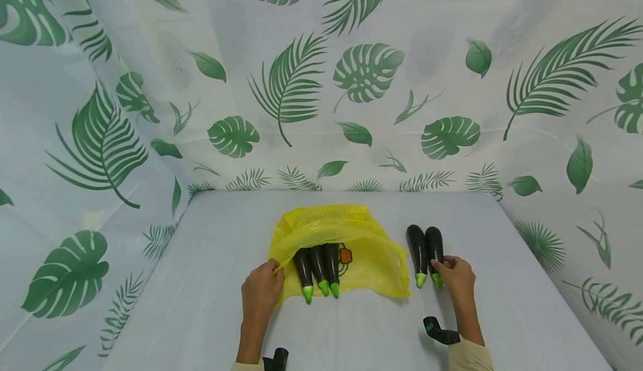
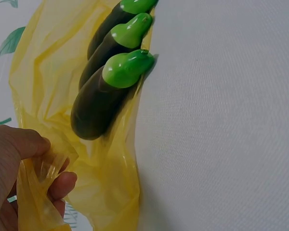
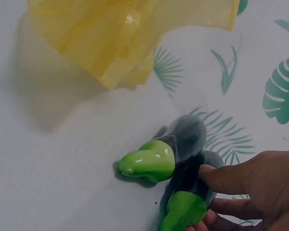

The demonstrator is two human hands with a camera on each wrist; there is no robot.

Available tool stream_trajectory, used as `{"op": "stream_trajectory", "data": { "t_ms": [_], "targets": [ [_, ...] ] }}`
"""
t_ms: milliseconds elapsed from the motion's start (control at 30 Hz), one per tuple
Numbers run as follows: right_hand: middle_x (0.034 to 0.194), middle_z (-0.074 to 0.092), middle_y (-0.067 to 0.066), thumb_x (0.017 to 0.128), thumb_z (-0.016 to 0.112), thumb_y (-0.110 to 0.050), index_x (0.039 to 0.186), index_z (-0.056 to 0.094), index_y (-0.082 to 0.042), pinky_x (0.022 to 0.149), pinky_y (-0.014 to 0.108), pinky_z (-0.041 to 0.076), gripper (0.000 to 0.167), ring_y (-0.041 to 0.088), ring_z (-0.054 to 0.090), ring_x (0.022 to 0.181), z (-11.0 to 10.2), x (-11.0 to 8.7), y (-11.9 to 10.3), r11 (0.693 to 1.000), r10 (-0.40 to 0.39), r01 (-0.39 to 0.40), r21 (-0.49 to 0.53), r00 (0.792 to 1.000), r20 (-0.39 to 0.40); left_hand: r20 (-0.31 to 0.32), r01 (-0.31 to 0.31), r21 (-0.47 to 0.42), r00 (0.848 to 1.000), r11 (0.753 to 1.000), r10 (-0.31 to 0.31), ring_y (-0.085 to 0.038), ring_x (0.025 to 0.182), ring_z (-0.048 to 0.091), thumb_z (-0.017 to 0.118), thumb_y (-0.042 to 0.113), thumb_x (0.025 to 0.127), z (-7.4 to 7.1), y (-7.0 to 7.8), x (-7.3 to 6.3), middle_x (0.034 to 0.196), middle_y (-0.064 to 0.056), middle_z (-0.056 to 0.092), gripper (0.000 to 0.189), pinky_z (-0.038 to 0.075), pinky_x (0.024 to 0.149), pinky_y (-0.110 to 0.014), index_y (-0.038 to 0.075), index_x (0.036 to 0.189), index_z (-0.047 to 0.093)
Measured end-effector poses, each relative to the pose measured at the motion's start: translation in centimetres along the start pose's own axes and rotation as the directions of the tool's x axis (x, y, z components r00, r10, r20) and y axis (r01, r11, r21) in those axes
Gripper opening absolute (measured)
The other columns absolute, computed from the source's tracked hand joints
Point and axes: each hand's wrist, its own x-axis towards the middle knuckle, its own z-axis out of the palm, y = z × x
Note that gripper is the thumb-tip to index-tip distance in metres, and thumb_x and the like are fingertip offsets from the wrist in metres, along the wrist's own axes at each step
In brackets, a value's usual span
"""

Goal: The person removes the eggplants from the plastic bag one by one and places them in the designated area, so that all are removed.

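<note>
A yellow plastic bag (image 1: 372, 268) lies on the table with its mouth facing me. My left hand (image 1: 262, 290) pinches the left edge of its opening between thumb and fingers. Inside the mouth three dark eggplants (image 2: 98, 108) lie side by side, green stem ends toward me. To the right of the bag are two more eggplants, and my right hand (image 1: 456, 275) grips the outer eggplant (image 3: 185, 190) near its green end, thumb on top and fingers underneath. The inner eggplant (image 1: 417, 254) lies right beside it, untouched by the hand.
The white table (image 1: 211, 237) runs back to a leaf-printed curtain (image 1: 311, 153) that also hangs at both sides. An orange and black print (image 1: 345, 255) shows on the bag's inside. Black wrist devices (image 1: 442, 333) sit on both forearms.
</note>
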Motion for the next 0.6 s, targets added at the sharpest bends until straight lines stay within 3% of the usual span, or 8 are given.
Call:
{"op": "stream_trajectory", "data": {
  "t_ms": [267, 600],
  "targets": [
    [0.109, 0.061, 0.032, 0.09, 0.066, -0.022, 0.122, 0.056, 0.014, 0.059, 0.024, 0.038, 0.049, 0.04, 0.056, 0.095, -0.16, -0.21, -0.02, 1.0, -0.012, 0.012, 0.007, 1.0, 0.0, 0.003, 0.006, -0.005, 1.0, 1.0, -0.006, -0.011, 0.054, 0.052, 0.069, 0.016, 0.087, -0.19, 0.2, 0.06, 0.073, -0.005, 0.069, 0.009, 0.044, 0.05, -0.027, 0.007, 0.088, 0.07],
    [0.115, 0.061, 0.034, 0.09, 0.064, -0.021, 0.124, 0.054, 0.014, 0.059, 0.024, 0.041, 0.05, 0.043, 0.058, 0.098, -0.2, -0.42, 0.05, 1.0, -0.003, 0.003, 0.016, 1.0, 0.018, 0.022, 0.019, 0.002, 1.0, 1.0, -0.019, -0.013, 0.057, 0.057, 0.069, 0.018, 0.087, -0.28, 0.14, 0.01, 0.076, -0.005, 0.071, 0.011, 0.046, 0.051, -0.03, 0.008, 0.091, 0.07]
  ]
}}
